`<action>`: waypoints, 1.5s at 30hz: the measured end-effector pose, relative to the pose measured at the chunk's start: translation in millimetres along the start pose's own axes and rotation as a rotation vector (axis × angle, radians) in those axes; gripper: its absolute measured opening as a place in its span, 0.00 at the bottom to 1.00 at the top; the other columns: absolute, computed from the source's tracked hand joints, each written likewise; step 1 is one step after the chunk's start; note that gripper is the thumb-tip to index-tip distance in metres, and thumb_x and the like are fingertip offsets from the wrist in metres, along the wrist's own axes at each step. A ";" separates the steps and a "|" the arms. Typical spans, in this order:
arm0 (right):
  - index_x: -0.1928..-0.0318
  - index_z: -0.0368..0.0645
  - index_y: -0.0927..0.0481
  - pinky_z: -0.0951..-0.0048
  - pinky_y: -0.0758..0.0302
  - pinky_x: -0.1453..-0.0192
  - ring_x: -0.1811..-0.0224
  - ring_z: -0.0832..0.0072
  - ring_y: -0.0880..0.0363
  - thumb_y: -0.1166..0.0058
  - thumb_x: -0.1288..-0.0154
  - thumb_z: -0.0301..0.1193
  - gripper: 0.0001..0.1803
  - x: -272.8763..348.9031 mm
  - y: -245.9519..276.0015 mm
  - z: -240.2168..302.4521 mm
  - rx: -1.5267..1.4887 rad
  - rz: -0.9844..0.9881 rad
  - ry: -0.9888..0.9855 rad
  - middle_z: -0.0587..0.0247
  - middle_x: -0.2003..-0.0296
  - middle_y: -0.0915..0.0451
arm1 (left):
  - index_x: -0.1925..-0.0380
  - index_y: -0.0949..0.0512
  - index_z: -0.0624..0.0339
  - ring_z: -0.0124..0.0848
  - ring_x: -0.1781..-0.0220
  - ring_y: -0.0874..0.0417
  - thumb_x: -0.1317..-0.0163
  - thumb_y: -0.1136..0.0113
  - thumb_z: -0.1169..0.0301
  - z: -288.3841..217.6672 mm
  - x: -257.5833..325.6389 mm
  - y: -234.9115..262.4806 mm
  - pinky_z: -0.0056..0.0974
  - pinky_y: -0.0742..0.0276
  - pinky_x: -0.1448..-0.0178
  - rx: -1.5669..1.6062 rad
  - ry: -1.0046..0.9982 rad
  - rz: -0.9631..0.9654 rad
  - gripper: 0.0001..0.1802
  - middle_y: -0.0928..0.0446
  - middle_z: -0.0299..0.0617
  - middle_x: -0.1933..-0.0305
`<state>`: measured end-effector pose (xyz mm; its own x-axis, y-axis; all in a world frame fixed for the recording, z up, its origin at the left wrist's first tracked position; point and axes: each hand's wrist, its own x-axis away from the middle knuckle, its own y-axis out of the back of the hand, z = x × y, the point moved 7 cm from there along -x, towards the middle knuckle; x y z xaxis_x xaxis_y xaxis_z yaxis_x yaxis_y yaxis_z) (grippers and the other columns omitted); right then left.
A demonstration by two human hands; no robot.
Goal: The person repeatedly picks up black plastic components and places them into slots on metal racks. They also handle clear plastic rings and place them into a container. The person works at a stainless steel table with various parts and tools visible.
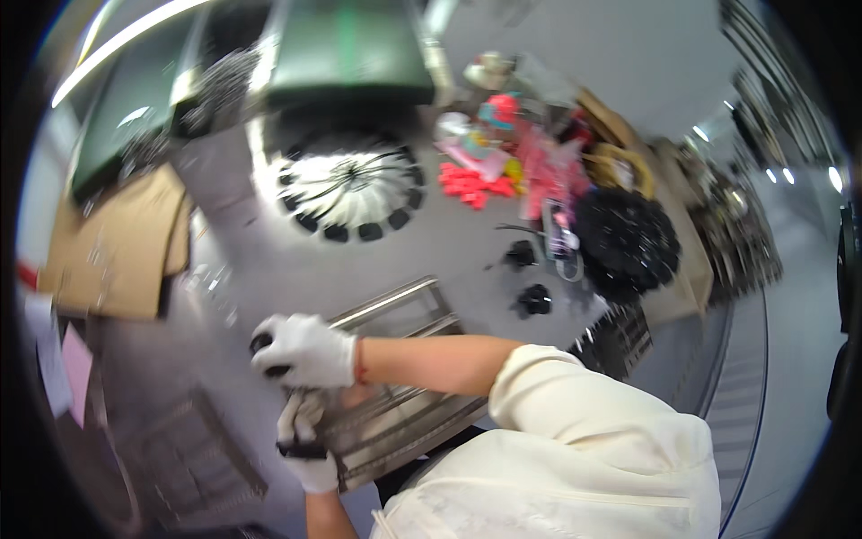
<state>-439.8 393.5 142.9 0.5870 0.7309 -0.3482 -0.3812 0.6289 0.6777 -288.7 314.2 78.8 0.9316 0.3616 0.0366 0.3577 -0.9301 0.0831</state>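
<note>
Both my hands wear white gloves and are close together at the left end of a metal frame (395, 386) with long bars. My right hand (305, 349) reaches across from the right, its fingers curled, with small black patches showing at the fingertips; blur hides what they are. Just below it, my left hand (307, 440) is bent with its fingers pointing up toward the right hand. A dark band crosses the left hand, and whatever lies between its fingers cannot be made out.
Beyond the frame, white pieces with black ends form a ring (352, 187). Two small black parts (536, 299) lie right of it, near a round black pile (624, 241) and pink pieces (471, 184). Cardboard (112, 247) stands left; a dark green machine (348, 54) is at the back.
</note>
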 end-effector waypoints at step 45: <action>0.54 0.70 0.12 0.58 0.19 0.43 0.52 0.51 0.16 0.28 0.54 0.37 0.22 52.6 36.9 -44.9 0.052 -0.015 -0.140 0.58 0.36 0.22 | 0.39 0.27 0.66 0.36 0.55 0.14 0.17 0.58 0.63 8.6 -3.2 -2.0 0.40 0.18 0.47 -0.102 -0.065 0.035 0.20 0.17 0.50 0.54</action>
<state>-455.1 467.1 120.5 0.6872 0.6755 -0.2673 -0.3365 0.6220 0.7070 -291.8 314.3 69.9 0.9467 0.3214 -0.0232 0.3200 -0.9294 0.1841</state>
